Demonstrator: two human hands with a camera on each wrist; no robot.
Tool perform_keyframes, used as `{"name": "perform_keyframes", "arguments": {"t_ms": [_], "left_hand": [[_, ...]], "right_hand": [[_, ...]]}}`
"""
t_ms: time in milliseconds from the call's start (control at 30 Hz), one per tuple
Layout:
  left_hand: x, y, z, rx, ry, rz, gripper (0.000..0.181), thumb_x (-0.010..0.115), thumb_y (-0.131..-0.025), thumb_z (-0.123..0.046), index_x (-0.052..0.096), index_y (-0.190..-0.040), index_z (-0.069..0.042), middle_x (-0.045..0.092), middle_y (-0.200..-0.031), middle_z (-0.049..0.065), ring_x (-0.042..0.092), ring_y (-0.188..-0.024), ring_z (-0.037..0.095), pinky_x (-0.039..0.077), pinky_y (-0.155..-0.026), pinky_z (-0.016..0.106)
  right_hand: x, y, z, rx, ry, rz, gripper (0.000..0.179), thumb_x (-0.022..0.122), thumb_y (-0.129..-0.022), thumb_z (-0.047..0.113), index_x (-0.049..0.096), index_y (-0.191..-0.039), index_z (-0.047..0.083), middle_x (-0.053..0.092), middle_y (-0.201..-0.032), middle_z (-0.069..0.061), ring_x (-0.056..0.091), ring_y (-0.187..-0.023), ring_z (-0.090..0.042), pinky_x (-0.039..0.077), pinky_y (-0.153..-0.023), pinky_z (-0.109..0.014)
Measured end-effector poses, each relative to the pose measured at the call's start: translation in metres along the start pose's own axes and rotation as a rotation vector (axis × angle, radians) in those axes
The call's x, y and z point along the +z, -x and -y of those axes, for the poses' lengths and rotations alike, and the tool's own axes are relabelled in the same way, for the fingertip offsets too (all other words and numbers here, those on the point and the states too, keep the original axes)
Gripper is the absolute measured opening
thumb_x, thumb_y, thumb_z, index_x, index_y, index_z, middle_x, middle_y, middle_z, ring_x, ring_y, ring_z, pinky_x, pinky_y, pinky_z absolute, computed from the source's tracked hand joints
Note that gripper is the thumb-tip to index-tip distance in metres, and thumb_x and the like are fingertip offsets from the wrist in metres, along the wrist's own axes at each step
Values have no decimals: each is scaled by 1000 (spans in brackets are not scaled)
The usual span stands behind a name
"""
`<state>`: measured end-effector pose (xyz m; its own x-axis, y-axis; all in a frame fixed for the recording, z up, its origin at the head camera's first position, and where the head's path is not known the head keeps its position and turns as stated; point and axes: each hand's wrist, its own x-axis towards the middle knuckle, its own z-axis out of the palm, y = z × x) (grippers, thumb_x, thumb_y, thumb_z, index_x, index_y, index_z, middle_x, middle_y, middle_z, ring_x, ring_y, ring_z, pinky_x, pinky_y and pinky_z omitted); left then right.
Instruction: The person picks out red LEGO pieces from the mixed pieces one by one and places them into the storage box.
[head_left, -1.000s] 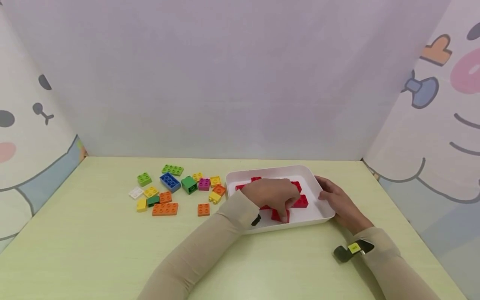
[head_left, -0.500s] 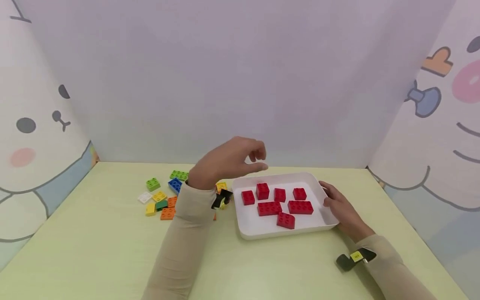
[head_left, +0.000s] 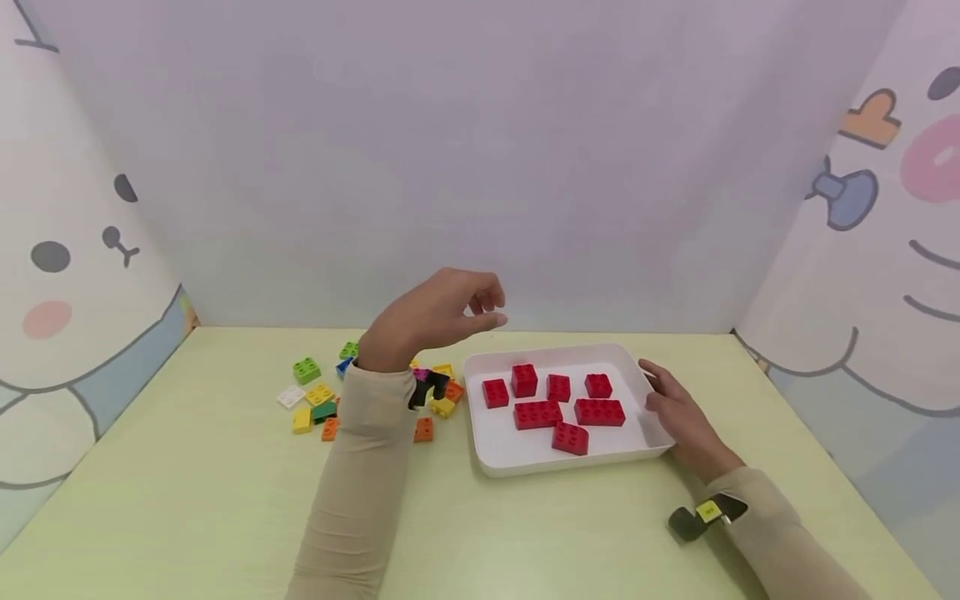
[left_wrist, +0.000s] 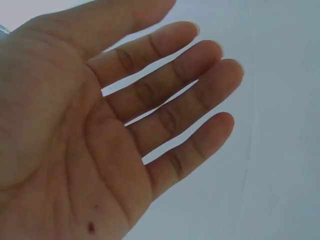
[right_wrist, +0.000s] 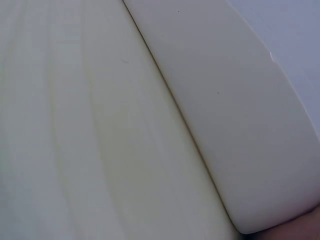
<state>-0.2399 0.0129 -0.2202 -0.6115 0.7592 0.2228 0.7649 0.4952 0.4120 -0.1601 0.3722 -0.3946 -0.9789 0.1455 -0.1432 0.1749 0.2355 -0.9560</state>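
Raised in the air above the table's back edge, my left hand [head_left: 431,318] holds nothing; the left wrist view shows its bare palm [left_wrist: 55,125] and loosely extended fingers [left_wrist: 165,85]. My right hand [head_left: 686,421] grips the right end of a white tray [head_left: 510,458], thumb over the rim and fingers outside. Several red toy building bricks lie apart inside the tray, among them a long red brick [head_left: 537,414] and a taller red brick [head_left: 524,380]. In the right wrist view the tray's outer wall [right_wrist: 240,125] fills the right side, with a bit of the hand at the bottom corner.
Left of the tray lie several loose bricks of other colours, including a lime brick [head_left: 306,369], a white brick [head_left: 290,397] and an orange brick [head_left: 423,430]. My left forearm [head_left: 360,475] hides part of them. A pale wall [head_left: 480,167] rises behind the table [head_left: 525,533].
My left hand has let go of a red brick in the tray, lifted, and moved up and left. The right hand keeps its grip on the tray.
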Motion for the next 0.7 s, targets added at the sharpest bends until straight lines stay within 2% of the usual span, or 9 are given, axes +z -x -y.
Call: {"name": "perform_keyframes", "arguments": {"t_ms": [167, 300, 433, 567, 700], "left_hand": [[4, 4, 3, -36, -44, 52, 17, 69, -99, -24, 67, -112, -13, 67, -104, -2, 61, -96, 15, 54, -85, 30], [9, 10, 9, -23, -100, 48, 14, 68, -99, -23, 69, -110, -14, 67, -100, -5, 60, -92, 13, 54, -83, 28], [16, 21, 19, 58, -163, 6, 9, 67, -99, -20, 69, -107, -14, 66, -96, -6, 60, -88, 13, 53, -81, 27], [21, 38, 34, 113, -253, -70, 5, 68, -98, -16, 68, -103, -14, 64, -90, -6, 61, -82, 15, 52, -74, 26], [23, 53, 45, 150, -316, -123, 4, 70, -96, -14, 68, -100, -14, 64, -86, -7, 58, -74, 11, 52, -68, 24]], "right_hand": [[4, -4, 2, 19, 4, -18, 70, 32, -100, 1, 9, -164, 14, 5, -168, -19, 14, -150, -41, 18, -119, -58], [4, -5, 2, 38, -1, -47, 70, 32, -100, 1, 8, -164, 15, 4, -168, -18, 12, -151, -41, 16, -119, -59], [3, -3, 1, 49, -19, -71, 70, 31, -100, 1, 6, -164, 15, 4, -168, -20, 14, -149, -42, 16, -119, -60], [3, 2, 1, 70, -34, -85, 70, 32, -101, 4, 4, -164, 15, 4, -167, -21, 14, -149, -43, 17, -119, -60], [-2, 7, 1, 102, -74, -78, 65, 33, -106, 17, 4, -164, 15, 6, -167, -20, 12, -151, -41, 17, -120, -57]]}}
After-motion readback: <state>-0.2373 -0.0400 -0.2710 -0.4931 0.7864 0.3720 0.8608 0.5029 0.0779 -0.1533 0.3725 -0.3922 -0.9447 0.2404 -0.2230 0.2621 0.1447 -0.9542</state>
